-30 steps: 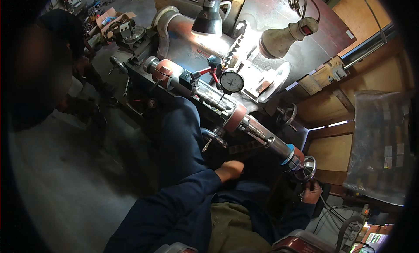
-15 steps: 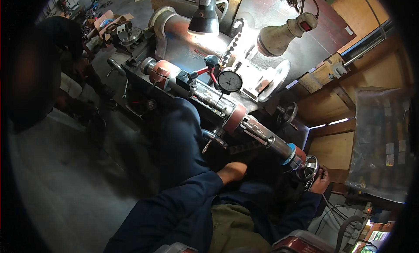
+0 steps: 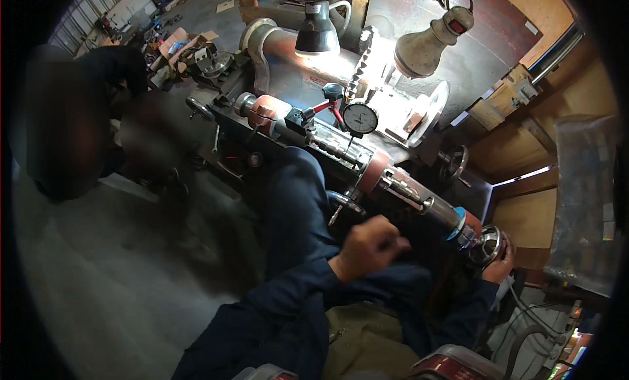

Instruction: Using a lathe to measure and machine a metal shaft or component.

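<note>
Handwheel (image 3: 486, 246) at the right-hand end of the tubular assembly (image 3: 440, 211) has my right hand (image 3: 499, 265) at its outer rim. The fingers lie against the metal, a spot that would suit steering the wheel from its edge, but from this far off I cannot tell whether they wrap around it. My left hand (image 3: 370, 246) hovers over my lap, near the lower crank wheel (image 3: 347, 203) yet apart from it; its fingers are bent and blurred, nothing shows in them, and I cannot tell how tightly they close. Above the assembly, a dial gauge (image 3: 360, 118) hangs on a red-and-black arm (image 3: 321, 107), its stem pointing down, presumably tilted so the face meets my view (the reading is too small for me). Black lamp (image 3: 318, 36) and beige lamp (image 3: 419, 49) look angled to light that stretch.
</note>
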The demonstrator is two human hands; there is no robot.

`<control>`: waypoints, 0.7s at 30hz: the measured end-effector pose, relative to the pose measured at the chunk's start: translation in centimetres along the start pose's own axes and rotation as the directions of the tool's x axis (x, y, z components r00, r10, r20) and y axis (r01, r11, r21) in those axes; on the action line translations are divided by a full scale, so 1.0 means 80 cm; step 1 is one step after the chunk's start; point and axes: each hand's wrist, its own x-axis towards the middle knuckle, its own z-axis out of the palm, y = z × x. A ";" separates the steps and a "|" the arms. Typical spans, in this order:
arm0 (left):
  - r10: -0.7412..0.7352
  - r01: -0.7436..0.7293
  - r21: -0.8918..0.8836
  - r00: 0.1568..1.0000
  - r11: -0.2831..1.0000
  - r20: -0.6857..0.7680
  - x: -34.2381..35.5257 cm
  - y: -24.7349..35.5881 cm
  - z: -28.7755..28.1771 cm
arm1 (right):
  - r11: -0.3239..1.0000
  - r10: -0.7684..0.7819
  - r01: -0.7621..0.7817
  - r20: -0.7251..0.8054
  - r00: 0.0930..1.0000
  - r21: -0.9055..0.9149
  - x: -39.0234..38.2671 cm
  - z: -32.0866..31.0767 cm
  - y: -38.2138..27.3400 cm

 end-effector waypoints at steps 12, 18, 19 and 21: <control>-0.169 0.235 0.032 0.778 0.971 -0.605 0.072 -0.047 -0.042 | 0.999 -0.012 0.013 -0.023 1.000 0.051 -0.004 0.004 -0.003; -0.145 0.247 0.082 0.771 0.966 -0.620 0.078 -0.049 -0.042 | 0.997 -0.010 0.010 -0.002 1.000 0.070 -0.004 0.003 -0.004; -0.119 0.217 0.076 0.756 0.973 -0.643 0.078 -0.049 -0.043 | 0.999 -0.021 0.021 -0.003 1.000 0.047 -0.004 0.003 -0.002; -0.088 0.188 0.075 0.731 0.979 -0.677 0.080 -0.050 -0.051 | 0.999 -0.043 0.043 0.004 0.999 0.032 -0.004 0.003 0.003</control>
